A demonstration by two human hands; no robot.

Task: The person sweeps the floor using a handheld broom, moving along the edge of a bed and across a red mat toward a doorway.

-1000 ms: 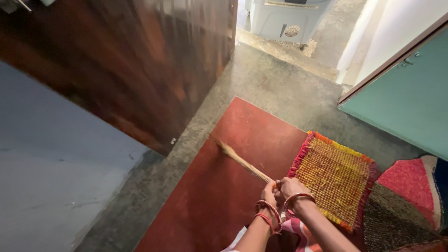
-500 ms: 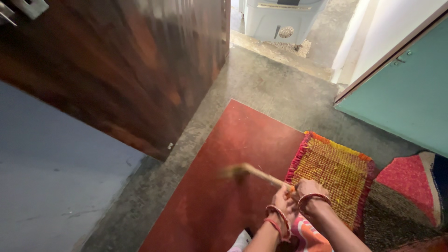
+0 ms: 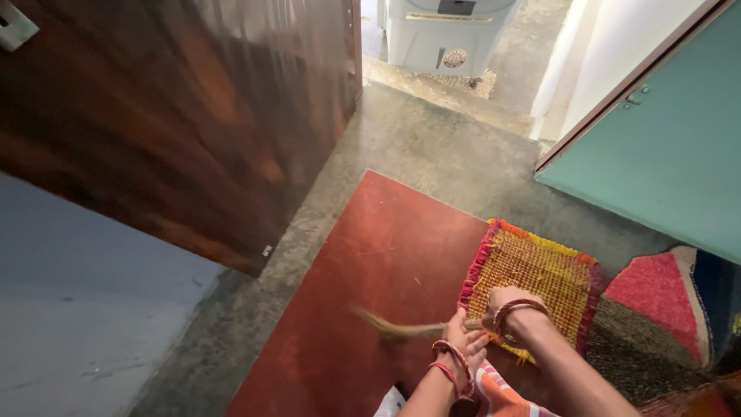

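A thin straw broom lies low over the red floor panel, its tip blurred and pointing left. My left hand and my right hand, both with red and gold bangles, are closed around its handle end, close together at the lower middle of the view. Just right of my hands lies a small woven yellow mat with a red fringe, and my right wrist overlaps its near edge.
A dark wooden door stands open on the left, with a pale wall below it. Grey concrete floor leads to a threshold and a light grey appliance. A teal cabinet and a patchwork rug are right.
The broom has swung from pointing up-left across the red panel down toward me, now nearly level and pointing left. My hands moved a little lower and right; the view shifted.
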